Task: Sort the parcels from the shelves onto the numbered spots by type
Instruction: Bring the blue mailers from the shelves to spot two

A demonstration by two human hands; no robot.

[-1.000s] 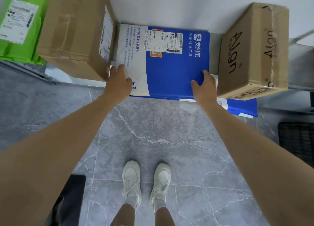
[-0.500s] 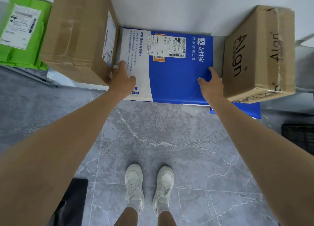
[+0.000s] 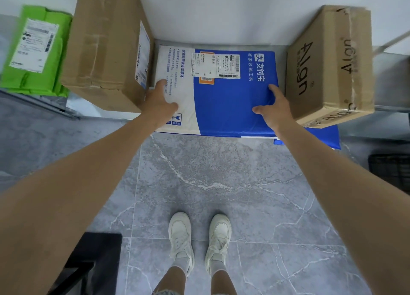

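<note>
Left hand (image 3: 160,101) lay flat on the white left part of the blue-and-white parcel (image 3: 233,101), fingers straight, thumb spread; it pressed the wrapper and closed round nothing. Right hand (image 3: 274,108) lay likewise on the blue part, close to the parcel's right edge, fingers straight and thumb pointing inward, with nothing gripped. The parcel rested flat on the shelf (image 3: 73,109), its label (image 3: 228,66) facing up and its near edge overhanging the shelf front. It sat between two cardboard boxes: the plain box (image 3: 106,50) just beside its left edge, touching the left hand's knuckles, and the printed box (image 3: 328,66) just beside its right edge. A second blue parcel (image 3: 328,137) showed beneath the printed box. A green parcel (image 3: 35,50) with a white label lay left of the plain box. Below, white shoes (image 3: 180,234) stood on the grey marbled floor (image 3: 210,179); a black crate (image 3: 390,170) was at the right margin.
</note>
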